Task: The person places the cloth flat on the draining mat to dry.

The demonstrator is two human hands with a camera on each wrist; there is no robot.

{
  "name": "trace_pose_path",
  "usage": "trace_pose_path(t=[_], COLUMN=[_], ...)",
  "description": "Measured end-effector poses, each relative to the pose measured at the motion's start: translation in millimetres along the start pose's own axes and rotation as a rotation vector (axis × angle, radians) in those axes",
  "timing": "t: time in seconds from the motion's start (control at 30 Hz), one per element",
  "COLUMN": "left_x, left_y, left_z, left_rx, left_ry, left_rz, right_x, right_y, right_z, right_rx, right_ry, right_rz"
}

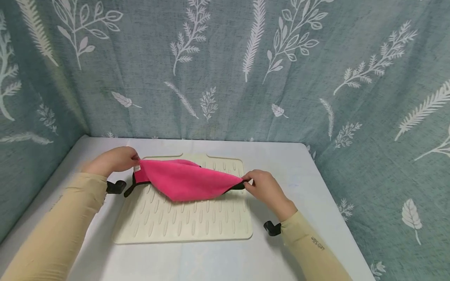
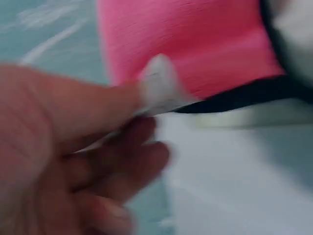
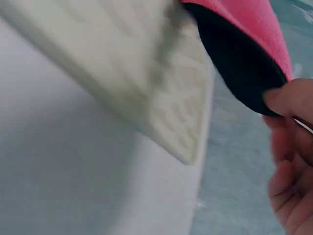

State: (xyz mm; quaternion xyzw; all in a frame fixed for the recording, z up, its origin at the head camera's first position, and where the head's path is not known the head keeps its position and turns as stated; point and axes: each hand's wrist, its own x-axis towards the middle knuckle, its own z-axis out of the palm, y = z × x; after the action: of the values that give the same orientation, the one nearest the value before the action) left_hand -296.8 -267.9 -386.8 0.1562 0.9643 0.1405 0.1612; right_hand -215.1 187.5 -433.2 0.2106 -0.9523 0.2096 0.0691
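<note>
A bright pink cloth (image 1: 190, 179) with black edging stretches between both hands above a cream ribbed mat (image 1: 190, 218). My left hand (image 1: 117, 159) pinches its left corner, where a white label (image 2: 161, 85) shows beside the thumb in the left wrist view. A black strap or loop (image 1: 131, 189) hangs below that corner. The right hand (image 1: 265, 189) pinches the other end between thumb and fingers. There, the right wrist view shows the cloth's black underside (image 3: 239, 63). The cloth's middle sags to a point over the mat, hiding part of its ribs.
The mat lies on a white table (image 1: 281, 164). A grey-green curtain (image 1: 225, 70) with white leaf prints hangs behind the table and along its sides. Black wrist devices (image 1: 272, 228) sit at both sleeve cuffs.
</note>
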Motion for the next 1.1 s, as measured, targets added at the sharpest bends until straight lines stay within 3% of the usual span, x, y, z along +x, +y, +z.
trace_pose_path(t=[0.17,0.37,0.5,0.77,1.1], left_x=[3.3,-3.5,-10.6,-30.8,-58.3], left_y=[-3.8,-4.1,1.5,23.5,42.6], left_z=[25.7,23.2,21.5,33.2,73.9], left_rx=[-0.023,-0.06,-0.077,-0.158,-0.292], left_ry=[0.128,0.252,0.262,0.333,0.376], left_rz=[-0.06,-0.066,-0.043,0.026,0.02], right_x=[-0.6,2.3,10.7,42.8,86.0], right_y=[1.5,4.5,6.7,-0.9,-13.7], right_z=[15.9,-2.7,-13.6,-23.4,-10.7], right_rx=[0.001,0.056,0.044,0.087,0.12], right_ry=[-0.133,-0.133,-0.116,-0.134,-0.195], right_rz=[-0.014,0.042,0.022,-0.051,-0.087])
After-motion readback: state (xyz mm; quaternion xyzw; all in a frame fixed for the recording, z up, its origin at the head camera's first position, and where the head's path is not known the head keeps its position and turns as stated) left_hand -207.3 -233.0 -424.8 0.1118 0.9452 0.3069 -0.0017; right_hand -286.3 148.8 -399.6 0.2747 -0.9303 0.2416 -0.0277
